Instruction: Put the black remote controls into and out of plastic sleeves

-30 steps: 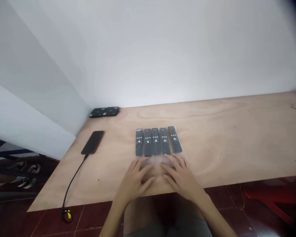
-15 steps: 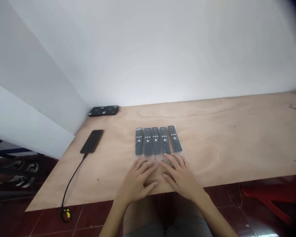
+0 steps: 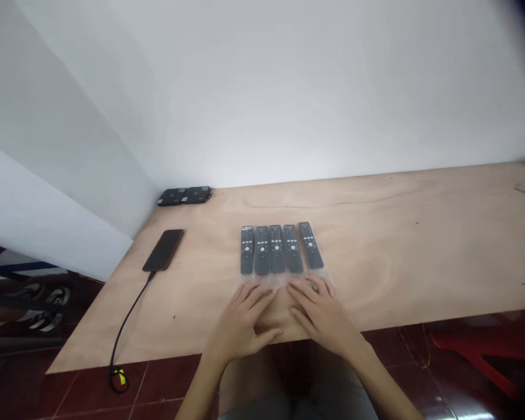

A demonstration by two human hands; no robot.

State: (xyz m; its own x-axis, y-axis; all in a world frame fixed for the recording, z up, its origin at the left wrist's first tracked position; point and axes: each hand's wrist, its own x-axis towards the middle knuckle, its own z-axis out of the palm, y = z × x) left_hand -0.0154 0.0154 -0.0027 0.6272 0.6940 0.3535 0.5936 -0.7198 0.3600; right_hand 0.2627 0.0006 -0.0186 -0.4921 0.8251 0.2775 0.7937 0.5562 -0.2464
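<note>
Several dark remote controls point(image 3: 277, 251) lie side by side in a row, apparently in clear plastic sleeves that reach toward me. The leftmost remote point(image 3: 247, 251) has a white label at its top, and the rightmost remote point(image 3: 310, 245) is tilted, with a small gap from its neighbour. My left hand point(image 3: 240, 321) rests palm down at the near ends of the left sleeves, fingers stretched out, holding nothing. Just below the right-hand remotes, my right hand point(image 3: 326, 315) lies with its fingers spread over the plastic ends, also gripping nothing.
A phone point(image 3: 163, 251) with a black cable point(image 3: 126, 324) lies on the left of the wooden table point(image 3: 398, 251). Two black boxes point(image 3: 195, 195) sit in the back left corner against the white wall point(image 3: 289, 87). A red stool point(image 3: 476, 350) stands below at right.
My right hand's fingertips have drawn back slightly toward me, off the lower end of a remote. My left hand and the remotes stay almost the same.
</note>
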